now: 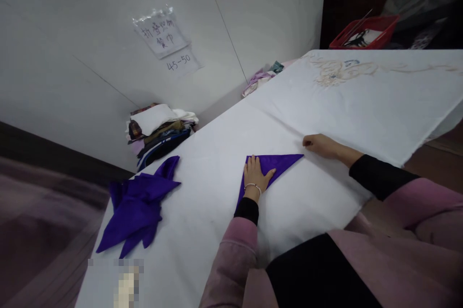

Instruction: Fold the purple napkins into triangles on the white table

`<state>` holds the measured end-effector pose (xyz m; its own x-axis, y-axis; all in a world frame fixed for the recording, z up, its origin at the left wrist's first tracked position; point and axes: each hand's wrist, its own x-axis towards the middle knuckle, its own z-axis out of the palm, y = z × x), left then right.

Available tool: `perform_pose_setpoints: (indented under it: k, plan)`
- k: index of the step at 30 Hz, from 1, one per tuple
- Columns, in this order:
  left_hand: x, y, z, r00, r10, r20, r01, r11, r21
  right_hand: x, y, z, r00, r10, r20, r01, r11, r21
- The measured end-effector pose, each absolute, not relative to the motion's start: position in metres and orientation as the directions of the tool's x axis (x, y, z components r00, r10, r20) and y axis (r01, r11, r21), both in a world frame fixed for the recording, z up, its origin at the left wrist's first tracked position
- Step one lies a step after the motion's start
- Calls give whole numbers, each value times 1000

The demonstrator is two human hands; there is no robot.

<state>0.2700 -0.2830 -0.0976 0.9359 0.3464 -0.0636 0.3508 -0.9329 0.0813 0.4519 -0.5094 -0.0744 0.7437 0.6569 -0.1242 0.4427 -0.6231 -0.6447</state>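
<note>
A purple cloth napkin [280, 163], folded into a triangle, lies on the white tablecloth [217, 211] in front of me. My left hand [256, 175] rests flat on its left part, fingers spread, with a bracelet at the wrist. Just beyond the napkin's pointed right corner is my right hand [320, 145], its fingers curled together; no cloth shows in them. To the left, several purple napkins [137, 202] lie in a loose heap, some with pointed corners sticking out.
Stacked folded clothes [159, 129] stand by the wall past the table's far edge, and more fabric [258, 81] lies farther right. A red basket [365, 33] holds scissors at the back right. A paper sign [162, 35] hangs on the wall. Something pixelated [126, 288] is at lower left.
</note>
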Motion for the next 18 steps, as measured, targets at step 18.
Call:
perform_pose_setpoints:
  k: [18]
  plan:
    - [271, -284, -97, 937, 343, -61, 345, -938, 26, 380, -469, -70, 656, 717, 236, 718, -497, -488]
